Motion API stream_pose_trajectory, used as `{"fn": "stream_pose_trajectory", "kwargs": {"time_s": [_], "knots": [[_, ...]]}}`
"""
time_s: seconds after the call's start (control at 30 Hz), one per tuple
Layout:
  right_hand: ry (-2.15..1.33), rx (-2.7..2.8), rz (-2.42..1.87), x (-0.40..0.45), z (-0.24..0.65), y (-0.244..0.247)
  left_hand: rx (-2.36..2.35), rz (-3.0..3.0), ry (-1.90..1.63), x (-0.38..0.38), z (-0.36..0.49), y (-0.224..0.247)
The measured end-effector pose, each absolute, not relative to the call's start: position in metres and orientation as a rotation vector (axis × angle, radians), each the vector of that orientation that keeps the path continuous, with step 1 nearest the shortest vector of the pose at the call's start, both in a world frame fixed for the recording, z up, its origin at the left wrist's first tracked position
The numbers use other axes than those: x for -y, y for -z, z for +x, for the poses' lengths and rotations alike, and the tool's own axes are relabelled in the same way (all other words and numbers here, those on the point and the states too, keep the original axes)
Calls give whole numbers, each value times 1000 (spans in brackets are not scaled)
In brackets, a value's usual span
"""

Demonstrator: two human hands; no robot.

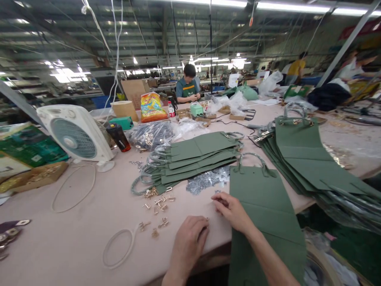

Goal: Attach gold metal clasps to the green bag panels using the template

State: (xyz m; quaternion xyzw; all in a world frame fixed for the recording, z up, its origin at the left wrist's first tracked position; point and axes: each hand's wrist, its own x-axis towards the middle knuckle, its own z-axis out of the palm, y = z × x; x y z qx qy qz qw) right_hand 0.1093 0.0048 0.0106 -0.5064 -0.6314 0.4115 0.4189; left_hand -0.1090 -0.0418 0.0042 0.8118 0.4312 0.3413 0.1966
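My left hand (190,242) is near the table's front edge, its fingers closed on a small gold metal piece (207,219) that shows at the fingertips. Just to its right, my right hand (228,208) has thumb and fingers pressed together; whatever may be between them is too small to make out. The right wrist lies over a green bag panel (264,198) with a rope handle, which hangs over the edge. Beyond my hands is a pile of flat grey metal pieces (205,180). Gold fittings (160,204) are scattered left of them.
Stacked green panels (199,151) lie behind the grey pieces, and more (309,155) at the right. A white fan (74,133), a dark bottle (118,137) and a white cord loop (119,248) are at the left. Across the table sits a person (188,87).
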Motion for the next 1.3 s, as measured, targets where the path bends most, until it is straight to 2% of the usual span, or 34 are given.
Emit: {"fn": "stream_pose_trajectory", "kwargs": {"time_s": [0.27,0.5,0.7,0.87,1.0,1.07,1.17,1.3], "knots": [[-1178,1833,-1065,7,110,-36,-1212,1891,-1012,40,-98,-6],[-1326,1600,-1055,2,117,-25,-1122,1611,-1185,34,-81,-13],[-1299,1527,-1020,0,122,-20,-1025,1562,-1205,30,-68,-14],[-1229,1621,-1130,0,118,-18,-1220,1808,-1278,37,-85,-17],[-1114,1724,-1280,-3,112,-9,-1662,2048,-1398,44,-146,-23],[-1056,1741,-1359,-7,109,-4,-1996,2033,-1330,51,-190,-25],[-965,1728,-1475,-13,104,2,-2369,2006,-898,70,-256,-22],[-916,1685,-1570,-19,101,3,-2421,1944,-577,90,-312,-5]]}}
